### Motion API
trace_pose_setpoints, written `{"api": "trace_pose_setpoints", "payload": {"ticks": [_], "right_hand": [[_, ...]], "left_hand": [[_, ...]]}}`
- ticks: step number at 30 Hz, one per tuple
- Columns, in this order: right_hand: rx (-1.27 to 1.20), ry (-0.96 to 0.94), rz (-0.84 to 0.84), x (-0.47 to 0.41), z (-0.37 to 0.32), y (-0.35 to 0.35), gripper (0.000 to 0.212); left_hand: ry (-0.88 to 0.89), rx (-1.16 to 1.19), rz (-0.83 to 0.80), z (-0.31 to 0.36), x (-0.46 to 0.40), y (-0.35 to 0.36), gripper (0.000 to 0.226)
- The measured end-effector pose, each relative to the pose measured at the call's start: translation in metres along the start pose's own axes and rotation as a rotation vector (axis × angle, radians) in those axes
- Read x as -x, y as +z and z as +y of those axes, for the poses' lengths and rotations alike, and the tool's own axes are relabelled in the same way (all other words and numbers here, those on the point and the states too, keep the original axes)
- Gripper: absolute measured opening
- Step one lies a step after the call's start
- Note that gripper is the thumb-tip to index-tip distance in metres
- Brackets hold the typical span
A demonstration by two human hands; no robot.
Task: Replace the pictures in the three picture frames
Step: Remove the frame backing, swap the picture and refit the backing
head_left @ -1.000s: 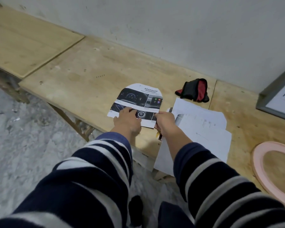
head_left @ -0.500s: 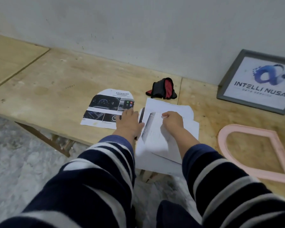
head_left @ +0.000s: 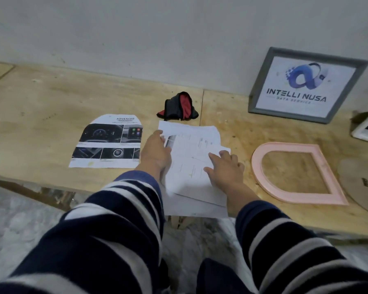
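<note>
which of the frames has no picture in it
The pink arch-shaped frame lying flat on the bench: bare wood shows through its opening. The grey frame leaning on the wall holds a logo print.

Materials and finish: wood, paper, cloth
Bench [head_left: 40,98] of pale raw plywood, matt, stained and scuffed; white sheets [head_left: 191,166] thin matt paper; printed cutout [head_left: 108,143] paper with dark ink; pink frame [head_left: 295,172] smooth, matt; black-and-red bundle [head_left: 179,107] soft cloth

printout [head_left: 107,143] left of papers [head_left: 191,158] (frame [head_left: 295,172] right)
</note>
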State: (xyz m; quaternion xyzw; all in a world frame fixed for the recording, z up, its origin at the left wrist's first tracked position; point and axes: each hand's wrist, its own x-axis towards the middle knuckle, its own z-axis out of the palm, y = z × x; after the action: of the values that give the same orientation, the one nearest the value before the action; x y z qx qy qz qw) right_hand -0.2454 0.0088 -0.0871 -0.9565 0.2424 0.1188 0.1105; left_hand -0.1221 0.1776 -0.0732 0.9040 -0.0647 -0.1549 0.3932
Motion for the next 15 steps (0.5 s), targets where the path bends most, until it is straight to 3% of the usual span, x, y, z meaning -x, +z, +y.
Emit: {"api": "trace_pose_setpoints", "payload": {"ticks": [3,6,9,15], "right_hand": [[-0.01,0.006,-0.004,-0.001,-0.001,0.0,0.052],[-0.011,0.02,-0.008,-0.002,-0.002,0.0,0.053],[-0.059,0.033,0.008,0.001,-0.005,0.0,0.058],[-0.577,0.201,0.17,0.007,0.01,-0.016,0.061]], "left_hand": [[-0.086,0.149,0.05,0.007,0.001,-0.003,0.058],[-0.065,0.035,-0.017,0.007,0.007,-0.002,0.045],[-0.062,0.102,0.011,0.006,0.01,-0.002,0.035],[-0.031,0.227,0.147,0.038,0.007,-0.004,0.028]]}}
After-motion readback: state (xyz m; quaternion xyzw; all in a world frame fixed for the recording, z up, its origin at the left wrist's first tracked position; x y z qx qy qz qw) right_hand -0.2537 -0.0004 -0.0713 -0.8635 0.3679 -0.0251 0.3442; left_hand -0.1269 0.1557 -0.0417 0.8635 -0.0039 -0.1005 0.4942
